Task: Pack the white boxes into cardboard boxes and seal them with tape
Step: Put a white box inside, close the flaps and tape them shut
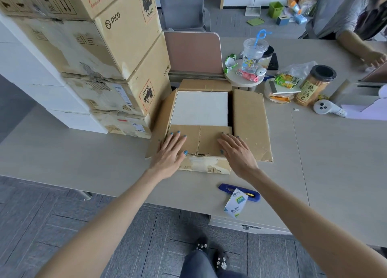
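One white box point(200, 108) lies inside the open cardboard box point(206, 166), just beyond the left grip point(170, 150) and right grip point(237, 152). Both are released, fingers straight, pressing the near flap point(200, 138) down. The right flap point(249, 120) lies spread beside the right grip; stacked cartons point(117, 53) crowd the left grip's outer side. Behind the right grip, near the table point(83, 156) edge, a paper packet point(236, 203) partly hides a blue knife point(224, 187).
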`<state>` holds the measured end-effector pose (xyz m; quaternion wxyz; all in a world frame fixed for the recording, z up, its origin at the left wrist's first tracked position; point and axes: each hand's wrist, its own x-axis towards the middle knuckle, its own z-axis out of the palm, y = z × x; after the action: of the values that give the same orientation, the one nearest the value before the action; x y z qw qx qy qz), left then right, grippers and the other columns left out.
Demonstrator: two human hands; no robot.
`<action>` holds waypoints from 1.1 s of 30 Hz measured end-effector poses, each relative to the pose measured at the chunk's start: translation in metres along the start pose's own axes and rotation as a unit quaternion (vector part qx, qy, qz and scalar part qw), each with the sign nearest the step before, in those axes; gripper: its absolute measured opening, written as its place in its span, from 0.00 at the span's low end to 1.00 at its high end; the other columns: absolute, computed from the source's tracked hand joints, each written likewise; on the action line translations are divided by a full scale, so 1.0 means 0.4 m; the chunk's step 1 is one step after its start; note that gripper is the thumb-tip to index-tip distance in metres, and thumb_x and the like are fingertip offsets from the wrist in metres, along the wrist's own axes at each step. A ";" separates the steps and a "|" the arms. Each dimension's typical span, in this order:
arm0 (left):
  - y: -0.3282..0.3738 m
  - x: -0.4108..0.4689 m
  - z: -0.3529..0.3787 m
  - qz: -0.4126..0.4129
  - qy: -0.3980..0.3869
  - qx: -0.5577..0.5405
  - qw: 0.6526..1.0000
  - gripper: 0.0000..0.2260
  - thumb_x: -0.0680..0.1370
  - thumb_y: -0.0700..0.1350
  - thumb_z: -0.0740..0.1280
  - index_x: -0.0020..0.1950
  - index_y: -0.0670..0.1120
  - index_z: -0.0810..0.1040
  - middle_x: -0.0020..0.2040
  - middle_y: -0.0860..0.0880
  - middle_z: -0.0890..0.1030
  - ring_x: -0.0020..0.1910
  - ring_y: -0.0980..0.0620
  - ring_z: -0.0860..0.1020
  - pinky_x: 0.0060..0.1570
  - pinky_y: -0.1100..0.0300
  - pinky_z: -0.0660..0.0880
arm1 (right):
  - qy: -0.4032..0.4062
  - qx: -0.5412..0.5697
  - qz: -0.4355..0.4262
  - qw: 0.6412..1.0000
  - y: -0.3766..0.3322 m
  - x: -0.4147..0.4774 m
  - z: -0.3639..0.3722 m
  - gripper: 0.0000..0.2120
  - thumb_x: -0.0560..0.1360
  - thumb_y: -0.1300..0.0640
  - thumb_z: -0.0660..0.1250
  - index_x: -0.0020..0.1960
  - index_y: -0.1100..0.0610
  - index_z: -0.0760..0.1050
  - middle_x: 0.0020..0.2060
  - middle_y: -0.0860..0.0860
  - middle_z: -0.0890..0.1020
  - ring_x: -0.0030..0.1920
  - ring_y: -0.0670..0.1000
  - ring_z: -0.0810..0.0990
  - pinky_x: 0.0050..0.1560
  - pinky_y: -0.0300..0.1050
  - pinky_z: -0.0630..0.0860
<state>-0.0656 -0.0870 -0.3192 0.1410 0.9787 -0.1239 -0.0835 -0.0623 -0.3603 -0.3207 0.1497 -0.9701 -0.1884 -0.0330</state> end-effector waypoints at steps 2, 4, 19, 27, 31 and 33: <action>0.002 0.004 0.000 -0.009 0.001 -0.007 1.000 0.25 0.85 0.53 0.53 0.81 0.55 0.50 0.81 0.56 0.45 0.79 0.55 0.41 0.77 0.42 0.46 | 0.010 -0.002 -0.007 1.000 0.005 0.000 0.001 0.18 0.80 0.60 0.64 0.70 0.58 0.72 0.71 0.55 0.71 0.71 0.57 0.70 0.74 0.54 0.61; 0.007 0.009 -0.010 -0.008 -0.001 -0.011 1.000 0.25 0.84 0.53 0.54 0.81 0.54 0.52 0.81 0.54 0.46 0.80 0.54 0.43 0.77 0.42 0.47 | 0.007 -0.003 -0.015 1.000 0.008 0.008 -0.009 0.18 0.79 0.60 0.64 0.69 0.58 0.72 0.70 0.54 0.73 0.69 0.57 0.71 0.71 0.53 0.63; 0.018 0.323 -0.156 0.015 0.033 -0.015 0.999 0.24 0.84 0.52 0.52 0.81 0.52 0.54 0.82 0.51 0.47 0.80 0.51 0.46 0.77 0.45 0.48 | 0.027 0.028 0.071 0.997 0.092 0.327 -0.097 0.17 0.82 0.57 0.59 0.69 0.57 0.72 0.71 0.52 0.71 0.69 0.55 0.69 0.65 0.50 0.65; -0.048 0.539 -0.184 -0.011 0.015 0.021 1.000 0.27 0.84 0.55 0.54 0.81 0.50 0.52 0.81 0.45 0.47 0.80 0.45 0.47 0.76 0.48 0.49 | -0.007 0.006 0.191 0.982 0.163 0.514 -0.081 0.22 0.81 0.52 0.61 0.71 0.59 0.66 0.70 0.56 0.70 0.70 0.58 0.67 0.67 0.51 0.63; -0.077 0.627 -0.180 -0.063 -0.002 -0.073 0.995 0.32 0.82 0.56 0.58 0.80 0.44 0.50 0.79 0.40 0.55 0.79 0.42 0.54 0.75 0.47 0.56 | -0.045 0.060 0.272 0.959 0.184 0.587 -0.062 0.24 0.80 0.49 0.61 0.70 0.62 0.63 0.67 0.59 0.73 0.69 0.60 0.68 0.67 0.52 0.62; -0.087 0.654 -0.181 -0.095 0.011 -0.181 0.979 0.32 0.81 0.55 0.62 0.79 0.43 0.54 0.77 0.42 0.61 0.76 0.44 0.60 0.71 0.50 0.62 | -0.031 0.106 0.300 0.947 0.190 0.610 -0.058 0.23 0.79 0.50 0.63 0.68 0.61 0.65 0.64 0.59 0.75 0.67 0.61 0.70 0.64 0.51 0.64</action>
<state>0.2062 -0.1059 -0.2947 0.3088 0.9450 -0.0115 -0.1069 0.1923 -0.3478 -0.2905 0.2488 -0.9608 0.1045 0.0638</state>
